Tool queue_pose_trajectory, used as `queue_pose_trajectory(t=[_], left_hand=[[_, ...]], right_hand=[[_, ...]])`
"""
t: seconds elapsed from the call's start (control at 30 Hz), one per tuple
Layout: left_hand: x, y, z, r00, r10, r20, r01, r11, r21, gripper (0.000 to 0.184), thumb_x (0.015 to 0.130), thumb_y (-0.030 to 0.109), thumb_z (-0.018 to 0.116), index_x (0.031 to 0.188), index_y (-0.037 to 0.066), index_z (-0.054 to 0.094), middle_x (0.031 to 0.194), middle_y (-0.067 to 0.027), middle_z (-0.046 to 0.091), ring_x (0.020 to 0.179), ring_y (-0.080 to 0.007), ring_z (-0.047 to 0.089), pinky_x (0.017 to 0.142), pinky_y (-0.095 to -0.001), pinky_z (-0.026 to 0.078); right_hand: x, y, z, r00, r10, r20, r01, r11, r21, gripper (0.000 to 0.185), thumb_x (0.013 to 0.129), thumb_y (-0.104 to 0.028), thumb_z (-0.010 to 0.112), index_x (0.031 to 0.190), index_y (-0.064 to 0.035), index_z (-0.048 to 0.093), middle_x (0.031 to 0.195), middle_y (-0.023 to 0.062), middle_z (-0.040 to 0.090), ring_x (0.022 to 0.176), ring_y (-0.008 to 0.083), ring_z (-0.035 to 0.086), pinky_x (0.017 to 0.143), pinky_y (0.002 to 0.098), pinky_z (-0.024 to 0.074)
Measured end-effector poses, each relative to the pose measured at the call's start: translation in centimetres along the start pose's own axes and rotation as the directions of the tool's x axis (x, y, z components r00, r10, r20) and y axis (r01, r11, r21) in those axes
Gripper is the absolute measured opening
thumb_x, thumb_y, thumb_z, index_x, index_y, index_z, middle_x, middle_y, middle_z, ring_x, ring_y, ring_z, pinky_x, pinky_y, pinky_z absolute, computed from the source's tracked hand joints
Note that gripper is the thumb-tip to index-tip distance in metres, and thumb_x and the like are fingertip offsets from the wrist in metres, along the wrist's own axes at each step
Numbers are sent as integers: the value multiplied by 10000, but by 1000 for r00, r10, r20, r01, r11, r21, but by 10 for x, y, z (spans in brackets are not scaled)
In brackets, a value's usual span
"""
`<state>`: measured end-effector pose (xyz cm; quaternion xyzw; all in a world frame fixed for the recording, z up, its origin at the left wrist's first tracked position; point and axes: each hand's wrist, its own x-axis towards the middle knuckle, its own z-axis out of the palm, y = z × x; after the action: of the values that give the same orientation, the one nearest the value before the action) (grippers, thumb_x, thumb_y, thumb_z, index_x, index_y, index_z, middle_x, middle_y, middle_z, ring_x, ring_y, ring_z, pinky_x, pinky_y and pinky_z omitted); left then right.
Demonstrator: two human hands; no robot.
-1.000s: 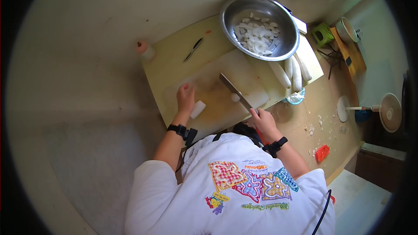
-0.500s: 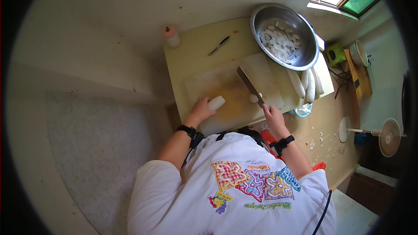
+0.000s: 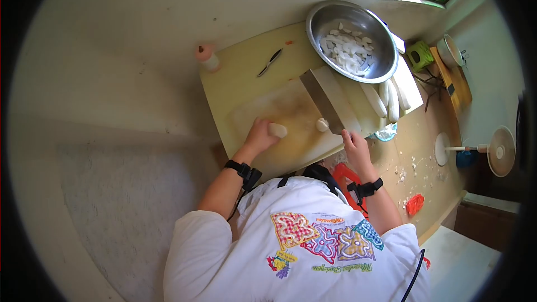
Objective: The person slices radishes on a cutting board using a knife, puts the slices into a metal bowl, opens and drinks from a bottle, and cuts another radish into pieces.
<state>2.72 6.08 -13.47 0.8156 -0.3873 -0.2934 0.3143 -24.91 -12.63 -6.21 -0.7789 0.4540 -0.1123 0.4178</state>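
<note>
My left hand (image 3: 260, 136) is closed around a piece of peeled white vegetable (image 3: 278, 130), perhaps radish, at the left part of the cutting board (image 3: 293, 145). My right hand (image 3: 357, 150) grips the handle of a cleaver (image 3: 325, 102), its broad blade reaching up and left over the board. Against the blade's left side, near the handle, are small cut white pieces (image 3: 322, 125). Above the board stands a large steel bowl (image 3: 316, 42) holding many white slices.
Several whole peeled white vegetables (image 3: 373, 99) lie at the table's right end, below the bowl. Toward the wall are a peeler-like tool (image 3: 269, 62) and a pink-topped bottle (image 3: 207, 57). A fan (image 3: 500, 151) stands at the right, beside scraps on the floor.
The cleaver has turned so its broad face shows, and its tip has moved slightly down. My left hand stays on the white piece. The whole view has shifted a little.
</note>
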Motion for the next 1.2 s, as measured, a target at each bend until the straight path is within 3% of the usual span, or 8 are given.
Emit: queue_pose_trajectory(t=[0.07,0.27,0.47,0.57,0.83,1.0,1.07,1.2], left_hand=[[8,5,8,990,139,-29,-138,990,30,556,655,199,812,1144,16,620,1173,-208,551,1124,-384,554,994,-421,471],[31,36,39,974,227,26,-228,972,57,496,672,188,798,1108,50,607,1202,-199,525,1102,-378,553,965,-425,479],[33,57,63,986,168,15,-166,982,-84,508,681,199,799,1118,42,594,1156,-186,538,1066,-364,567,936,-419,489],[33,60,68,981,190,-22,-192,975,-110,536,672,201,811,1139,31,610,1163,-196,546,1053,-343,583,908,-398,506],[27,49,55,994,109,-16,-110,975,-193,695,741,262,818,1299,-1,499,1235,-184,543,1141,-321,552,995,-395,450],[60,-10,39,979,22,-202,-107,900,-422,672,848,323,742,1355,-3,444,1259,-161,530,1215,-277,494,1063,-399,374],[64,11,18,918,26,-396,-263,788,-557,562,911,317,671,1324,-2,462,1276,-167,521,1247,-288,468,1085,-402,345],[72,53,-11,910,78,-407,-283,835,-471,473,933,294,643,1287,13,500,1296,-179,512,1259,-306,456,1090,-408,338]], right_hand=[[-12,14,2,1000,20,-3,-20,997,70,527,996,-445,547,756,24,525,617,175,501,568,289,467,556,402,397],[-40,1,-18,999,40,12,-42,984,174,447,995,-363,586,772,23,551,598,115,524,560,185,468,550,352,415],[-53,-11,-31,1000,18,19,-21,991,130,443,1000,-349,583,760,20,533,594,103,547,564,160,509,554,333,432],[-56,-19,-35,992,81,102,-106,958,265,442,999,-351,585,764,18,533,606,100,556,598,158,565,573,348,450],[-56,-5,-25,992,23,122,-26,999,25,430,979,-397,577,836,9,595,695,218,598,647,392,577,593,442,450],[-53,-2,-11,994,-24,110,24,1000,6,443,971,-410,581,823,6,604,714,228,611,680,412,599,607,464,458],[-52,-5,-9,993,-31,118,31,1000,8,445,970,-413,581,820,5,606,719,231,613,687,415,603,613,472,461],[-49,-13,-6,994,-33,107,39,998,-51,444,970,-415,581,820,2,612,728,225,628,697,417,614,621,478,467]])
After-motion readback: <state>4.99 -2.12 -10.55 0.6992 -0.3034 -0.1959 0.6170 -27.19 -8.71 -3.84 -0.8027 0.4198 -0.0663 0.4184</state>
